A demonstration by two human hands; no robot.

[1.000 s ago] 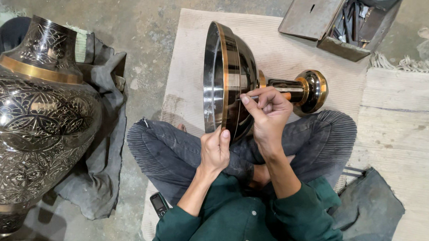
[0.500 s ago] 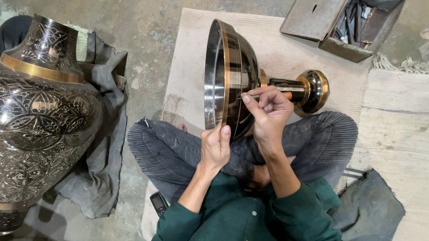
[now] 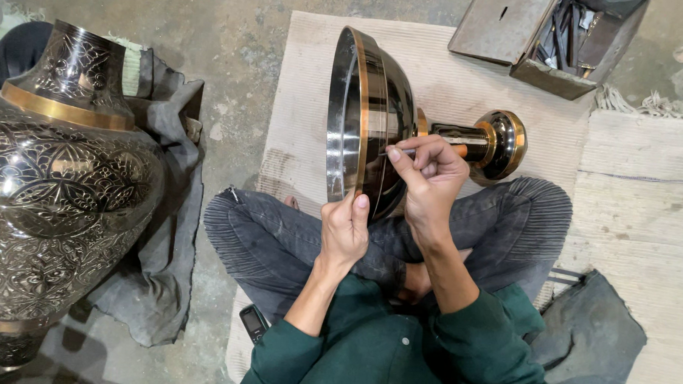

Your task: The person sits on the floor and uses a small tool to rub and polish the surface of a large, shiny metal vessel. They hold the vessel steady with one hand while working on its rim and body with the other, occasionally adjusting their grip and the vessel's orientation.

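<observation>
The metal goblet (image 3: 382, 125) lies on its side across the lap, long axis left to right, rim leftward, foot rightward. The left hand (image 3: 345, 231) grips its lower rim; the right hand (image 3: 427, 176) pinches a thin engraving tool (image 3: 403, 151) against the bowl.

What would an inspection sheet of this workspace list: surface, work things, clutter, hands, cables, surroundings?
Surface: pale woven mat over a concrete floor; the person sits cross-legged on it.
Work things: dark metal footed bowl with brass bands, lying on its side across the lap; slim engraving tool with its tip against the bowl.
Clutter: open metal toolbox with tools at top right; phone by the knee; grey cloth at right.
Hands: left hand has a grip on the bowl's rim; right hand holds the tool.
Cables: nothing seen.
Surroundings: large engraved vase lying on a grey cloth at left.
</observation>
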